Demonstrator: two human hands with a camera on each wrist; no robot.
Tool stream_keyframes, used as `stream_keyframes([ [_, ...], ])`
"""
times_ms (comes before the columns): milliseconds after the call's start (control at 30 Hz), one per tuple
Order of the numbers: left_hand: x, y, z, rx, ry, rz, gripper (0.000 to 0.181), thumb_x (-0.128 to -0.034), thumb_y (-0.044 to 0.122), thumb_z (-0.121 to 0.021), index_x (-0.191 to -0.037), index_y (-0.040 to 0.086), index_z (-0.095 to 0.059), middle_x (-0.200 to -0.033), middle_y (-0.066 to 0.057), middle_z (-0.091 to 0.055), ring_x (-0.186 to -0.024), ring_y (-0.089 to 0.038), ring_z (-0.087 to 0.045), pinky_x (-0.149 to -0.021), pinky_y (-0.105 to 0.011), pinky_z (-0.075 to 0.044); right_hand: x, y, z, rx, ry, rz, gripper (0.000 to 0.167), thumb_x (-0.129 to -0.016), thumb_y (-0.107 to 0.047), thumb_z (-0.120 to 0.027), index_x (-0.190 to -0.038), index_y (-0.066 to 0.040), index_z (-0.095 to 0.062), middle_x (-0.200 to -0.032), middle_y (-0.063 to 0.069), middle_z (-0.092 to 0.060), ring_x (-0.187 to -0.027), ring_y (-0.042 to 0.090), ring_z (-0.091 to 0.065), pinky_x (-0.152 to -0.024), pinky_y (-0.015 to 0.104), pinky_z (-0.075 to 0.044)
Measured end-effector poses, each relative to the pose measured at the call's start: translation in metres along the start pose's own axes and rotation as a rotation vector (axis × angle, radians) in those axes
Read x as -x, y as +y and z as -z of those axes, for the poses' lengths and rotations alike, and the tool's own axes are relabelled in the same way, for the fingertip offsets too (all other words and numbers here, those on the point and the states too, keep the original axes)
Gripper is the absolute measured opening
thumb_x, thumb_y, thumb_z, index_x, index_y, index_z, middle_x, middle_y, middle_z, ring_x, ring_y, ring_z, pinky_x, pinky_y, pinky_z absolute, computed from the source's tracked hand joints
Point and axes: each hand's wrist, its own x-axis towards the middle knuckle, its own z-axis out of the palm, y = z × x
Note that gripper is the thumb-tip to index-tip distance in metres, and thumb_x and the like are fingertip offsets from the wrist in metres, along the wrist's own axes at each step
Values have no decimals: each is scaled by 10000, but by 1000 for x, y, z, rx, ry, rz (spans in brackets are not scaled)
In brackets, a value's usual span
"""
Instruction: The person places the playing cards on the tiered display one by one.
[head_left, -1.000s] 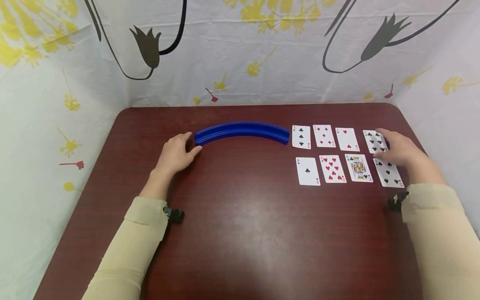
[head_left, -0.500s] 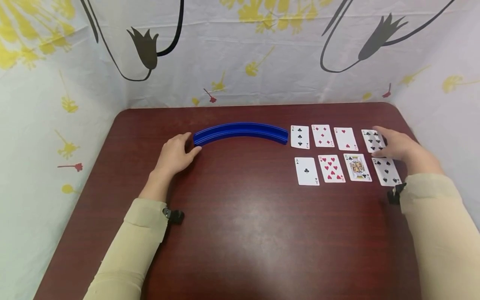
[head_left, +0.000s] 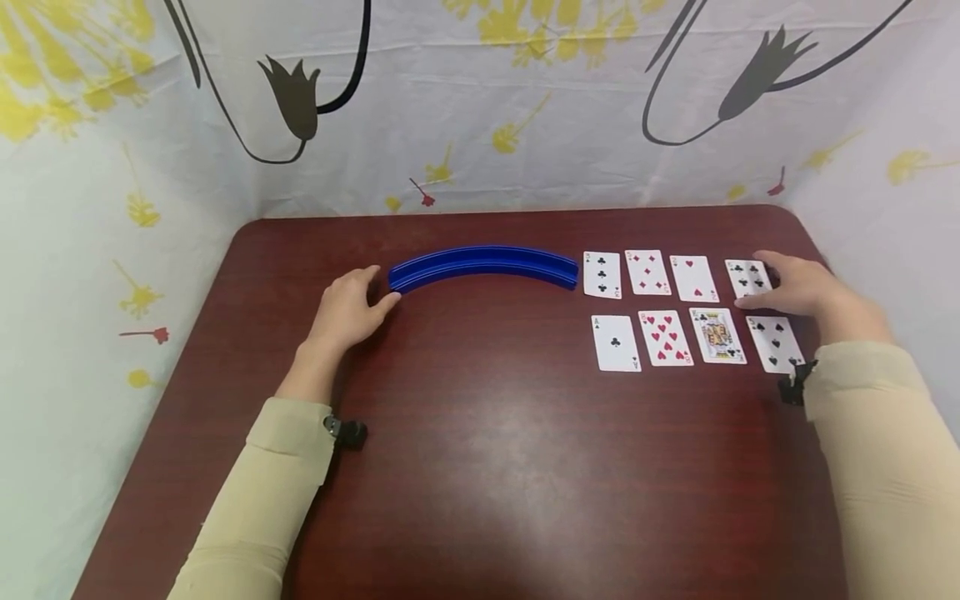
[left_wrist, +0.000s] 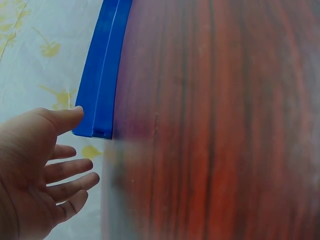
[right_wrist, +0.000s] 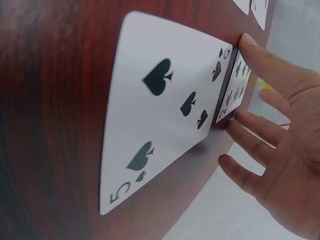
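My left hand (head_left: 349, 307) rests at the left end of a curved blue card rack (head_left: 483, 260), thumb and fingers spread. In the left wrist view its thumb lies at the end of the rack (left_wrist: 100, 85) and the fingers curl around nothing. My right hand (head_left: 806, 287) is over a clubs playing card (head_left: 747, 275) at the right end of the back row, covering its right part. In the right wrist view the thumb is at one side of that clubs card (right_wrist: 239, 82) and relaxed fingers are at the other. The five of spades (head_left: 775, 343) lies just in front.
Other face-up cards lie in two rows: three of clubs (head_left: 602, 275), a diamonds card (head_left: 647, 272), two of hearts (head_left: 693, 278), ace of clubs (head_left: 617, 342), a hearts card (head_left: 665, 338) and king of clubs (head_left: 717, 336). A patterned curtain (head_left: 487, 100) surrounds the dark red table (head_left: 525, 450).
My right hand has shifted slightly away from me, its thumb now across the lower part of the clubs card, and more of the five of spades shows. My left hand stays by the rack.
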Motion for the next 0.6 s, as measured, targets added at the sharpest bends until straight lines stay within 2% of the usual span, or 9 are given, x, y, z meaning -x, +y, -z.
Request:
stream_keyframes([
  [200, -3, -3, -3, 28, 27, -1, 584, -1005, 325, -643, -1464, -9, -507, -1408, -233, -554, -1284, -394, -522, -1095, -562, -385, -4, -2, -2, 6, -41, -17, 1054, -895, -423, -755, -1546, 113, -122, -1489, 468, -191, -1341, 647, -173, -1080, 747, -166],
  [433, -5, -2, -5, 31, 43, -8, 574, -998, 328, -654, -1446, -8, -528, -1372, -226, -578, -1241, -383, -552, -1072, -552, -409, -4, 0, -1, 8, 5, -7, 989, -859, -392, -801, -1500, 130, -257, -1451, 459, -272, -1312, 622, -249, -1064, 746, -198],
  [600, -4, -2, -5, 32, 45, -2, 568, -992, 325, -664, -1440, -1, -537, -1366, -217, -584, -1232, -373, -559, -1067, -551, -412, -5, 2, -1, 4, 6, 17, 1018, -859, -376, -806, -1522, 126, -219, -1495, 438, -231, -1352, 632, -194, -1083, 737, -166],
])
